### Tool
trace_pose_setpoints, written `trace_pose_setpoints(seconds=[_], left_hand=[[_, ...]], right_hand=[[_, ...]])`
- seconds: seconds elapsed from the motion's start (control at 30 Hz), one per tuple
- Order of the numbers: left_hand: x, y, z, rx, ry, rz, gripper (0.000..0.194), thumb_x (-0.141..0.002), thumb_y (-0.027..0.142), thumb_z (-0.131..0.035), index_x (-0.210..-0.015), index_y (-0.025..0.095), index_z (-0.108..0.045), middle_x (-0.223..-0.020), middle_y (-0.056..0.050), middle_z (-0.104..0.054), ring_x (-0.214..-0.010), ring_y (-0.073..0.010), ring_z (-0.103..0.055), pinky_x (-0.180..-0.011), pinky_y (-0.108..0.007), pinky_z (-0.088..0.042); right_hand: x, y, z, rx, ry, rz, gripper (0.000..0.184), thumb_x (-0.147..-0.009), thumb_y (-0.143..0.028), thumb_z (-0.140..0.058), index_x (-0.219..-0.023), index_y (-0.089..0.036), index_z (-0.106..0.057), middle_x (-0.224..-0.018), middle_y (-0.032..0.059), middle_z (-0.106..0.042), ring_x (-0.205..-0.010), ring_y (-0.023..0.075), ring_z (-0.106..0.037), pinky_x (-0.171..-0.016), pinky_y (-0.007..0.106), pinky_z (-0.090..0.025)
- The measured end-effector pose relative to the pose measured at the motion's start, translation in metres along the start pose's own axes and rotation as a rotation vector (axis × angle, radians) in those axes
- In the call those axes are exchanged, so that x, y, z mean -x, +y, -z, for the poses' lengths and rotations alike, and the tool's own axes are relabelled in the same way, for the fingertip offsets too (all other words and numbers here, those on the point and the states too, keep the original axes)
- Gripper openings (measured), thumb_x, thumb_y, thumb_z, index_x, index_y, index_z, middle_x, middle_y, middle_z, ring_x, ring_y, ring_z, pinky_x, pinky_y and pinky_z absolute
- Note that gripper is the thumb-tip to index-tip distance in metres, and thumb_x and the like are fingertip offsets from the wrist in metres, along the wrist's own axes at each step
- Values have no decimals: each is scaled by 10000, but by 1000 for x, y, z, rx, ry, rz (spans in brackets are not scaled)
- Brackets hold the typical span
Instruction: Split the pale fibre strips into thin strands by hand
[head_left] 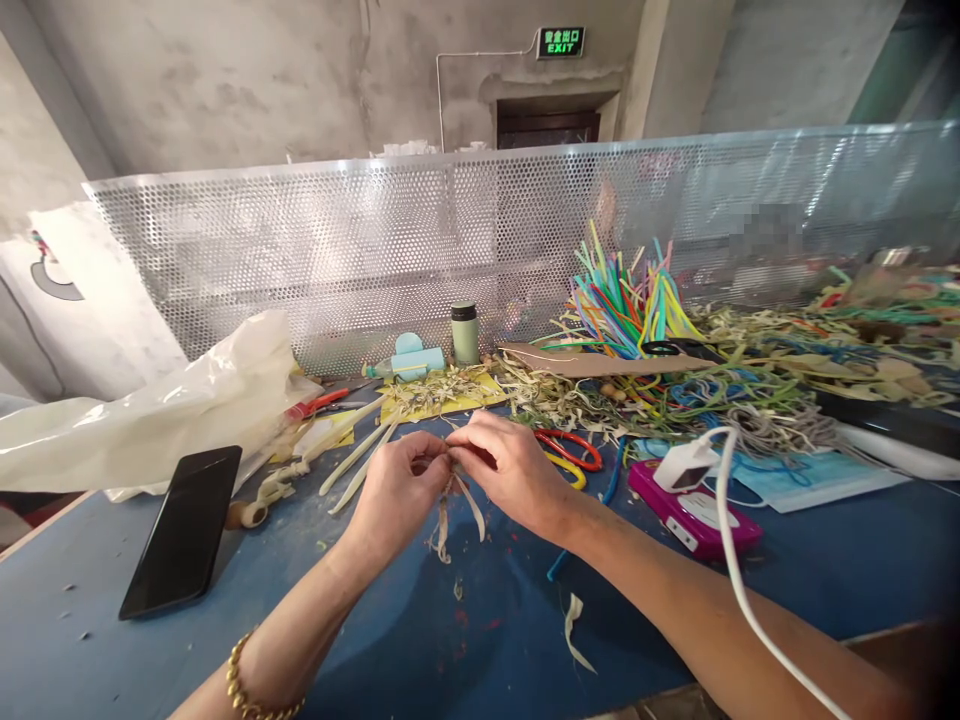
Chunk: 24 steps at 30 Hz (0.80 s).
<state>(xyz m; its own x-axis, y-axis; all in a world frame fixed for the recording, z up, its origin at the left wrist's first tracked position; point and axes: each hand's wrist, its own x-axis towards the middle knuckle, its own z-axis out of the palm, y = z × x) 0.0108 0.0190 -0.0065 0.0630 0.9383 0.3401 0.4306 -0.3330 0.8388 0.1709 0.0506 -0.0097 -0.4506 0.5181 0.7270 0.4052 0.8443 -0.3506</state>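
Near the centre of the frame we see pale dry strips [442, 530] hanging from where our two hands meet, their loose ends dangling just over the blue tabletop [360, 640]. Our left hand [401, 485] has its thumb and forefinger pinched together on the top of the strips, and our right hand [517, 470] pinches there too, fingertips touching those of the left; what exactly lies between the fingertips is too small for us to tell. A gold beaded bracelet [234, 675] circles our left wrist at the lower left. Just right of our right hand, we make out a red loop [592, 457], with a yellow loop partly hidden below it. Below and to the right of our hands, a single loose strip [576, 635] lies on the tabletop. Left of our hands lie long pale stalks [349, 465], and farther left a black phone [180, 535], beside a crumpled plastic sheet [165, 400]. On the right, a white charger [684, 467] sits on a magenta device [694, 515], near a light-blue face mask [825, 482]. Beyond our hands, we find a green tumbler [466, 340] standing upright, and right of it a bundle of colourful stems [622, 300]. A perforated metal panel [360, 260] spans the back, and a lit exit sign [561, 43] hangs at the top.
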Motion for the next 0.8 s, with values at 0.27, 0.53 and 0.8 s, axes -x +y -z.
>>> trace_pose_setpoints(seconds=[0.27,0.53,0.8], left_hand=[[-1,1,1,-13,-22,15,140,-767,181,-526,-712,169,-654,-633,-16,-715,-616,-172,-680,-591,-258,-490],[-1,0,1,-25,10,-11,159,-774,172,-531,-706,172,-675,-644,-11,-717,-605,-151,-660,-593,-244,-486],[1,0,1,-82,83,-71,184,-780,138,-523,-794,182,-701,-645,2,-696,-601,-139,-634,-575,-233,-464]], right_hand=[[-1,1,2,-25,-14,-44,163,-848,-40,-634,-736,-153,-602,-741,2,-568,-706,125,-532,-656,243,-391],[0,2,1,74,-36,-32,168,-878,-61,-565,-749,-167,-549,-757,3,-526,-694,125,-486,-661,251,-370],[-4,-1,8,-89,-121,-149,141,-827,-58,-575,-725,-149,-612,-684,-27,-536,-616,86,-466,-595,218,-364]])
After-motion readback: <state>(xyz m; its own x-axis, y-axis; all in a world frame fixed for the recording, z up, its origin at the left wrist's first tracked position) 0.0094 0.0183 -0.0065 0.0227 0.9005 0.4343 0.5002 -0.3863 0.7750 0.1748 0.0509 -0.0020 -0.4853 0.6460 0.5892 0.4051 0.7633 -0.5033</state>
